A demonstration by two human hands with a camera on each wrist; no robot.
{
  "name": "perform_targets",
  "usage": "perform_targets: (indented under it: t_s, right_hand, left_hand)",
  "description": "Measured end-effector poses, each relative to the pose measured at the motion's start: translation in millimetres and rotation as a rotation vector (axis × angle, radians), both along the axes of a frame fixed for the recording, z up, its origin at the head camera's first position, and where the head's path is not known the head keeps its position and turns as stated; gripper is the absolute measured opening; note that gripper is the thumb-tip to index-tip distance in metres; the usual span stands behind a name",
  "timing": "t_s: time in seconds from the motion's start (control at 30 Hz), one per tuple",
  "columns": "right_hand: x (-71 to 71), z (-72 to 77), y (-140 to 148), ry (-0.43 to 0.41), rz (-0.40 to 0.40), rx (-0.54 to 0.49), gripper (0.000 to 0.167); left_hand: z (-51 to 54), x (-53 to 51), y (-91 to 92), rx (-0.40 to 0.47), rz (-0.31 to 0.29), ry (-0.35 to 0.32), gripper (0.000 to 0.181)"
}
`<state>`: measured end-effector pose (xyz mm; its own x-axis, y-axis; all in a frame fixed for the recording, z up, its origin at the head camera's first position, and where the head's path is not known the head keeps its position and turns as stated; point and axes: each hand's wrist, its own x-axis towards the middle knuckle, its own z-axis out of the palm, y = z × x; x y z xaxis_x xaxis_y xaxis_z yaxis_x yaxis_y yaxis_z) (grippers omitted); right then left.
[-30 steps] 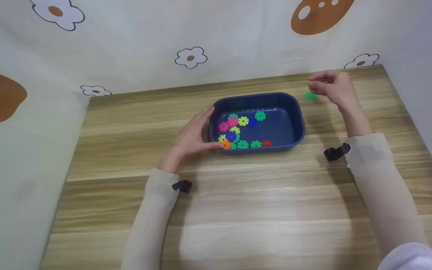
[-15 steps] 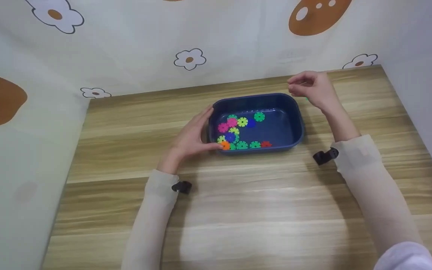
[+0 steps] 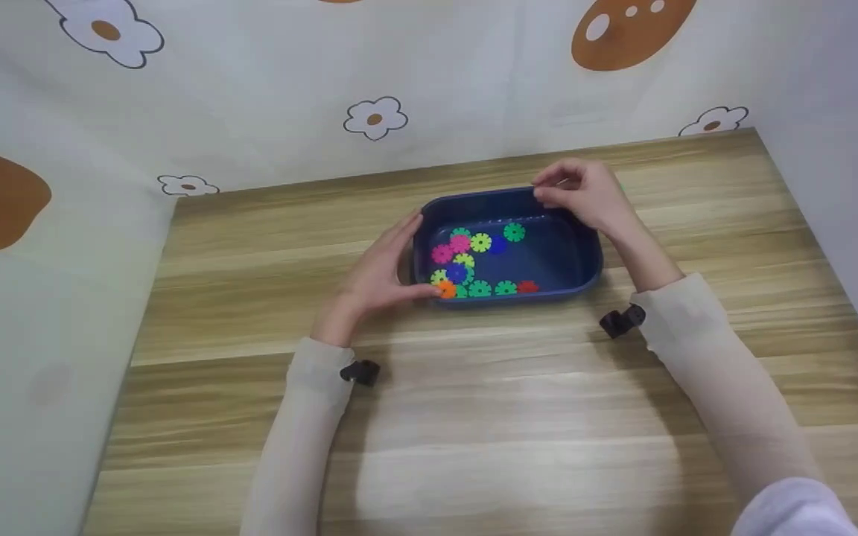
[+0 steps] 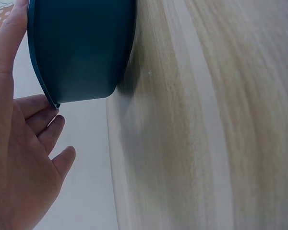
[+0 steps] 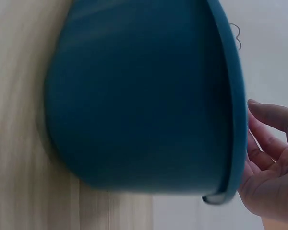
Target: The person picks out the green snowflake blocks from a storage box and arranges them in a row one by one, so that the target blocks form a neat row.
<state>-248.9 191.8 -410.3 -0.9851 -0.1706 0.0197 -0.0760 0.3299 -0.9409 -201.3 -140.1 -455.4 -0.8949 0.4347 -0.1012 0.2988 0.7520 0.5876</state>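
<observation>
A dark blue rectangular basin (image 3: pixel 548 295) holds several small notched plastic discs, mostly along its left side and near edge. Among them are an orange disc (image 3: pixel 447 289), a red disc (image 3: pixel 528 286) and a green disc (image 3: pixel 515 232). My left hand (image 3: pixel 377 272) spans the basin's left end, straight thumb at the near corner, straight fingers along the far one. Over the far right rim is my right hand (image 3: pixel 585 195), fingers bent and thumb tip close to them. No piece shows between those fingertips; in the right wrist view the basin's wall hides part of the fingers.
A speck of green (image 3: pixel 621 187) shows on the table just behind the right hand. The wood-grain table (image 3: pixel 474 417) ends at a pale patterned curtain (image 3: pixel 265 89) at the back. Black wrist cameras sit on both sleeves.
My right hand has moved left and slightly nearer, from beside a green piece right of the basin to above its far right rim. The left hand and basin have stayed put.
</observation>
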Motion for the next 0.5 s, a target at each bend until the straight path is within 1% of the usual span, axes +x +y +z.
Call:
perform_targets:
  t_s: [0.1, 0.27, 0.37, 0.5]
  right_hand:
    - [1.6, -0.4, -6.7, 0.011, 0.038, 0.012, 0.022]
    - [1.9, -4.4, -18.1, 0.018, 0.093, 0.035, 0.023]
    - [2.5, -8.0, -24.2, -0.004, 0.114, 0.048, 0.023]
    - [5.1, -12.2, -30.4, -0.024, 0.136, 0.098, 0.024]
  left_hand:
    - [-0.1, -0.3, -0.2, 0.003, -0.009, 0.009, 0.116]
    - [1.1, 0.3, -0.4, 0.004, -0.01, 0.0, 0.116]
    - [1.0, 0.3, -0.3, 0.006, -0.004, -0.006, 0.116]
    - [0.9, 0.5, 0.1, 0.002, -0.002, -0.005, 0.116]
